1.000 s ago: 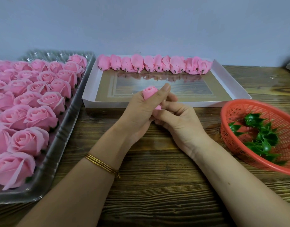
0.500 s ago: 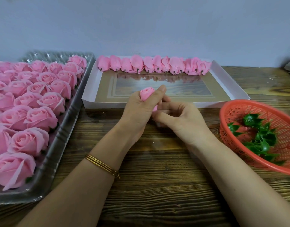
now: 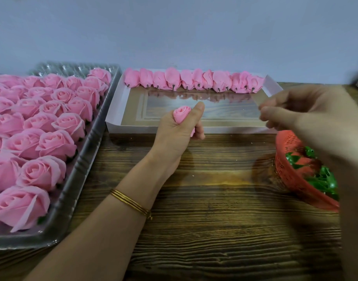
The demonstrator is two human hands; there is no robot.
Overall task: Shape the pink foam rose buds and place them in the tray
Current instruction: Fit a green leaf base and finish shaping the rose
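My left hand (image 3: 173,138) grips a tightly rolled pink foam rose bud (image 3: 181,115), which stands upright out of the fist just in front of the white tray (image 3: 115,110). A row of several shaped buds (image 3: 192,81) lies along the tray's far edge, stems toward me. My right hand (image 3: 307,118) is blurred. It hovers off to the right above the tray's near right corner, apart from the bud, with its fingers loosely bent and nothing in them.
A clear plastic tray (image 3: 78,179) on the left holds several open pink roses (image 3: 52,122). A red mesh basket (image 3: 289,175) with green plastic calyxes (image 3: 319,175) sits at the right, partly under my right arm. Everything rests on a dark wooden table (image 3: 204,230).
My right hand has let go of the bud and swung up and to the right. The left hand keeps the bud in about the same spot.
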